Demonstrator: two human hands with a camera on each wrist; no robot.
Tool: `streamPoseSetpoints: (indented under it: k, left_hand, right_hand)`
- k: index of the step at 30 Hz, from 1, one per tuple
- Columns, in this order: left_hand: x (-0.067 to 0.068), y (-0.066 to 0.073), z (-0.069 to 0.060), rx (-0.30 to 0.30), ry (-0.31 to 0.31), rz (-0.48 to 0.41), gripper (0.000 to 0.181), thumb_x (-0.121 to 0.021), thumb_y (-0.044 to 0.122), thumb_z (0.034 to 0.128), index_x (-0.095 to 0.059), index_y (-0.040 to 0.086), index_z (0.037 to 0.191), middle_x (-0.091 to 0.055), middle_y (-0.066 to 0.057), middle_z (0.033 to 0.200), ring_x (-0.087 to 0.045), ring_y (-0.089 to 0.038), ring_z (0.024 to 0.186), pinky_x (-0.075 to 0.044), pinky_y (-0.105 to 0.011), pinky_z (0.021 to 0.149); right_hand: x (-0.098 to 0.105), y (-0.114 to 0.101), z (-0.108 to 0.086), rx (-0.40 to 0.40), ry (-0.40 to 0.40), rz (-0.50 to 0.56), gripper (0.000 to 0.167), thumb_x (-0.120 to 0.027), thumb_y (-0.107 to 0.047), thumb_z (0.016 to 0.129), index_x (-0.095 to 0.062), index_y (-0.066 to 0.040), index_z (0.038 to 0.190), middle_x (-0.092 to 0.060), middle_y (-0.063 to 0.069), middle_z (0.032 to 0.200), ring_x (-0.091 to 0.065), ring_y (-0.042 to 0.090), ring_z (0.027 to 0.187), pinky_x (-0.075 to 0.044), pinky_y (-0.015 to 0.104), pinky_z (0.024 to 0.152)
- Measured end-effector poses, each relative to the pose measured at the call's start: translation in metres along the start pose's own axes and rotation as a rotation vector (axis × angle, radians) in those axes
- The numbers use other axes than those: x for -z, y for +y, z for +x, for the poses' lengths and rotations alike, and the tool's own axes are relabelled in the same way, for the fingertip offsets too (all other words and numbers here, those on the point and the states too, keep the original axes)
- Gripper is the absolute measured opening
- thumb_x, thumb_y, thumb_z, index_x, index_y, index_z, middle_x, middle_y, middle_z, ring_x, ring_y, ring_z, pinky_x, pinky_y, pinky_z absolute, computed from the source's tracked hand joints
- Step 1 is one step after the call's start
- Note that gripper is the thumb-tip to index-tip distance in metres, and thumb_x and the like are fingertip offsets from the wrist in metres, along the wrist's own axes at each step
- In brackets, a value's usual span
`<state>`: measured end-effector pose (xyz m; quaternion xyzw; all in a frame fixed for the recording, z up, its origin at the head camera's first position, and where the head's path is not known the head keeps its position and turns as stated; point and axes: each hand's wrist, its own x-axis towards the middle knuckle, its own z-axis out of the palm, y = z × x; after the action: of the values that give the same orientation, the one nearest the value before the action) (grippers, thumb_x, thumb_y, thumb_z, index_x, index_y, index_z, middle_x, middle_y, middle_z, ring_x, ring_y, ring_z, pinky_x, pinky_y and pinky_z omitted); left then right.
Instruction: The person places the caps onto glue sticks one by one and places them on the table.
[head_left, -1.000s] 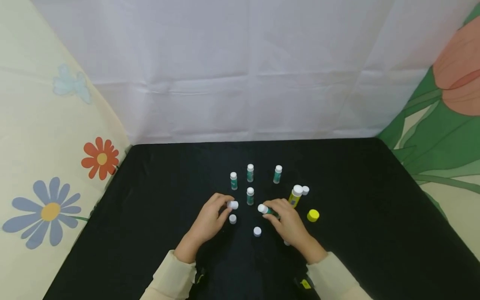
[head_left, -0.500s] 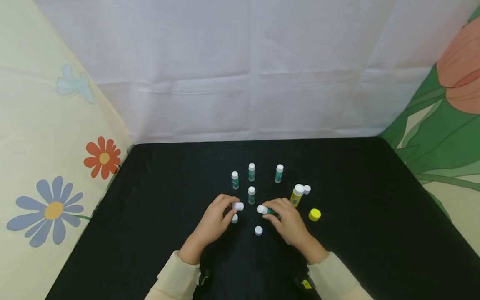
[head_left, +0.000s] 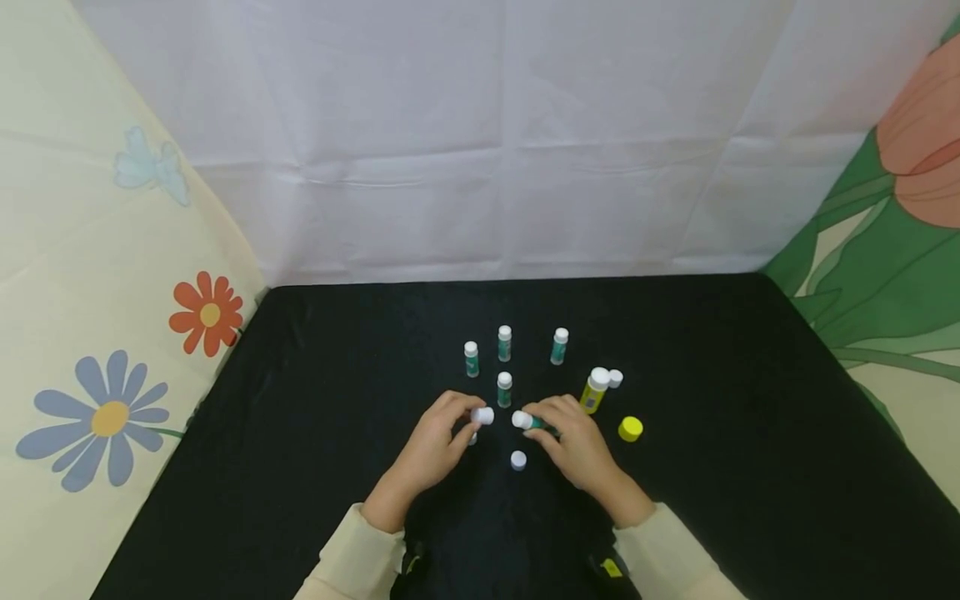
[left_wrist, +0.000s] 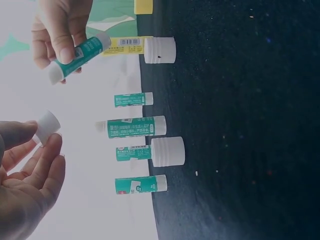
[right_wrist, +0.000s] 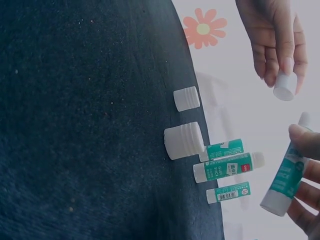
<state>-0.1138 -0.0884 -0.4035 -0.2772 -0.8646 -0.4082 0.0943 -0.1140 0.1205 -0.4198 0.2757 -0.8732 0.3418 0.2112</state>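
My left hand (head_left: 427,446) pinches a white cap (head_left: 483,415) between thumb and fingers. Opposite it, my right hand (head_left: 576,442) grips a green glue stick (right_wrist: 285,175), tilted, its white end pointing left towards the cap. A small gap separates cap and glue stick. In the left wrist view the cap (left_wrist: 48,127) sits at the fingertips, below the held glue stick (left_wrist: 80,57). Just beyond the hands stands another green glue stick (head_left: 505,390). Close to the left fingertips lies a second white cap (head_left: 473,439), mostly hidden by that hand.
Farther back stand several green glue sticks (head_left: 471,358). A larger yellow glue stick (head_left: 595,392) stands beyond the right hand, with a white cap (head_left: 616,378) beside it and a yellow cap (head_left: 631,429) nearer. Another white cap (head_left: 518,460) lies between the wrists on the black cloth (head_left: 360,350).
My left hand has moved to the right with its white cap, narrowing the gap to the glue stick. It now covers most of the cap lying below it. The right hand has barely moved.
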Motion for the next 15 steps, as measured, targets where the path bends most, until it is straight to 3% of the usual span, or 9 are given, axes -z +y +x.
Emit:
streamPoseSetpoints:
  k: [6, 15]
  left_hand:
    - [-0.0002, 0.0016, -0.0003, -0.009, -0.009, -0.02, 0.021, -0.059, -0.001, 0.0787, -0.057, 0.006, 0.099, -0.05, -0.001, 0.09, -0.05, -0.011, 0.08, -0.045, -0.03, 0.07]
    - [0.0, 0.005, 0.0001, -0.003, -0.047, -0.009, 0.018, -0.058, 0.004, 0.0808, -0.057, 0.008, 0.099, -0.05, 0.001, 0.09, -0.05, -0.012, 0.079, -0.043, -0.023, 0.069]
  right_hand:
    - [-0.0006, -0.0001, 0.0001, 0.021, 0.002, -0.002, 0.028, -0.074, -0.006, 0.064, -0.064, -0.01, 0.09, -0.057, -0.003, 0.084, -0.045, 0.01, 0.077, -0.042, 0.026, 0.065]
    - [-0.0006, -0.0007, 0.0011, 0.063, 0.01, -0.011, 0.027, -0.074, -0.007, 0.062, -0.065, -0.009, 0.088, -0.057, -0.002, 0.083, -0.046, 0.011, 0.076, -0.042, 0.027, 0.065]
